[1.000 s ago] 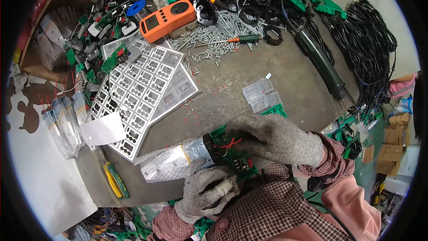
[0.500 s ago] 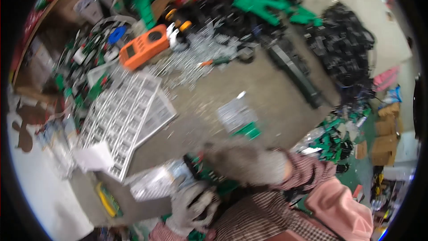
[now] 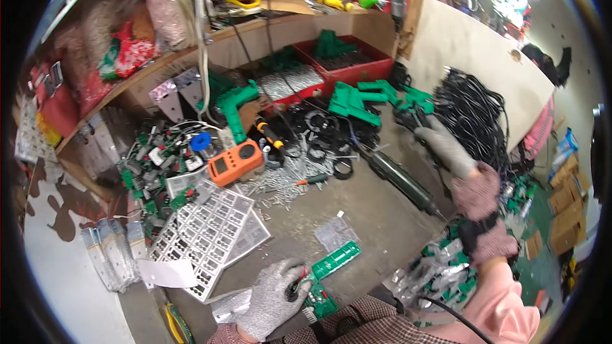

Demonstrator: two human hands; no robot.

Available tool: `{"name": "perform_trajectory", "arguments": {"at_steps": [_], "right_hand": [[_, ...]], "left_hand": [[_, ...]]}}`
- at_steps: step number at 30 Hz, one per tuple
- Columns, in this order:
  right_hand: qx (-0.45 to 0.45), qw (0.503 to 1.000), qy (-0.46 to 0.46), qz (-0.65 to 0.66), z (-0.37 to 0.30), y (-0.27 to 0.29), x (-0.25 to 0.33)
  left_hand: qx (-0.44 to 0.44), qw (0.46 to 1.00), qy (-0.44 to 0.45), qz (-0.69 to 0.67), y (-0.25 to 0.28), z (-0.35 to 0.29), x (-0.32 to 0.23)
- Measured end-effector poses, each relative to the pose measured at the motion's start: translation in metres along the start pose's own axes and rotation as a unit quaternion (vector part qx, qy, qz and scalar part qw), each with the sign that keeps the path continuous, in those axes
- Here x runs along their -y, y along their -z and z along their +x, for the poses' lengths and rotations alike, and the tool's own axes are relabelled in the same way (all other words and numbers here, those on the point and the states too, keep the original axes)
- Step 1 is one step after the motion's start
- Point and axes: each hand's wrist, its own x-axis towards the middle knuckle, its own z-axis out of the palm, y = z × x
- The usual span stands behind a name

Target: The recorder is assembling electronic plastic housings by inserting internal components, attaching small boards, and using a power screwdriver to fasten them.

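My left hand (image 3: 273, 298), in a grey knit glove, is closed on a green circuit board (image 3: 324, 304) near the front edge of the bench. The board has small red and white parts. Next to it lies a long green plastic piece (image 3: 336, 260). My right hand (image 3: 441, 143), also gloved, reaches far to the right, between a bundle of black cables (image 3: 475, 105) and green plastic housings (image 3: 354, 103). Its fingers are smeared and partly lost against dark things, so any hold is unclear. A dark electric screwdriver (image 3: 401, 179) lies left of my right forearm.
White gridded trays (image 3: 207, 232) lie at left, below an orange meter (image 3: 234, 162). Loose screws (image 3: 274, 185) cover the middle back. Red bins (image 3: 344, 67) stand behind. A small clear bag (image 3: 336, 232) lies mid-bench. Yellow-handled pliers (image 3: 175, 322) rest at front left. Bagged green parts (image 3: 440, 274) sit at right.
My right hand has gone from beside my left hand to the far right of the bench. The view has shifted to show more of the back shelf. My left hand stays near the front.
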Motion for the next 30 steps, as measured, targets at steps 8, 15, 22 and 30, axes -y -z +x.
{"name": "perform_trajectory", "arguments": {"at_steps": [8, 15, 22, 30], "right_hand": [[0.207, 0.823, 0.038, 0.527, -0.032, -0.109, 0.020], [-0.184, 0.862, 0.412, -0.233, 0.003, -0.128, -0.001], [-0.069, 0.845, -0.037, -0.529, -0.037, 0.012, -0.076], [0.126, 0.808, 0.425, -0.387, -0.073, -0.059, 0.000]], "left_hand": [[-0.042, 0.997, 0.007, 0.068, -0.005, -0.006, -0.011], [-0.073, 0.994, 0.012, 0.084, -0.007, -0.007, -0.011], [-0.063, 0.995, 0.040, 0.061, -0.011, -0.007, -0.012], [-0.061, 0.994, 0.050, 0.076, -0.005, -0.008, -0.011]]}}
